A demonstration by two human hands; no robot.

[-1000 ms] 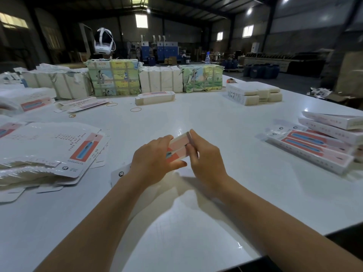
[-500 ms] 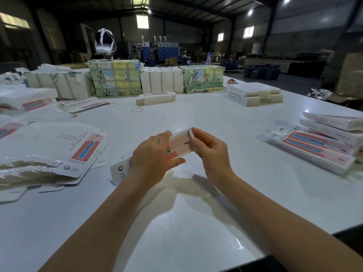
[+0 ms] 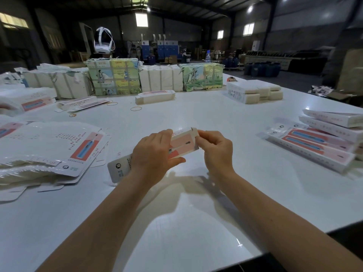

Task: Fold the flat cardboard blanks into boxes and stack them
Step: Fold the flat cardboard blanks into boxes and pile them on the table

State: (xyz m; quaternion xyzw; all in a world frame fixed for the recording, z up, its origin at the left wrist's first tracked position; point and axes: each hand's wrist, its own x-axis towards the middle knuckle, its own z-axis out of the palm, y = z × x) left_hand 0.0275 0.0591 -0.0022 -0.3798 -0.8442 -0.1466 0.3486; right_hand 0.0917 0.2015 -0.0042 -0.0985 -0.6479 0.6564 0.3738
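Two hands hold one box (image 3: pixel 182 143) above the counter (image 3: pixel 176 242), near its middle. The left hand (image 3: pixel 155 156) wraps the box's mid-length, its fingers curled over the top and the thumb underneath. The right hand (image 3: pixel 218 152) pinches the small end flap (image 3: pixel 194 132) at the far right end with curled fingers. The box's long axis runs from lower left, near the person, up to the right and away; its white end with a round logo points lower left, and its pink face with a dark line drawing faces up. The small writing on it is too blurred to read.

Since half a second ago the box has lifted a little and its right end has risen, while the right hand has shifted from the end's edge to the flap; the left hand keeps its grip.

At the left lies a fanned pile of blanks (image 3: pixel 49 152), white with a pink panel and a blue item printed on it, print unreadable. At the right, finished boxes (image 3: pixel 314 148) are stacked in rows, long axes running left-near to right-far.

Farther off lie rubber bands (image 3: pixel 136 108), a single folded box (image 3: pixel 155 97), a white stack (image 3: pixel 253 91), and a row of wrapped bundles (image 3: pixel 121 79), two with green picture wrappers.
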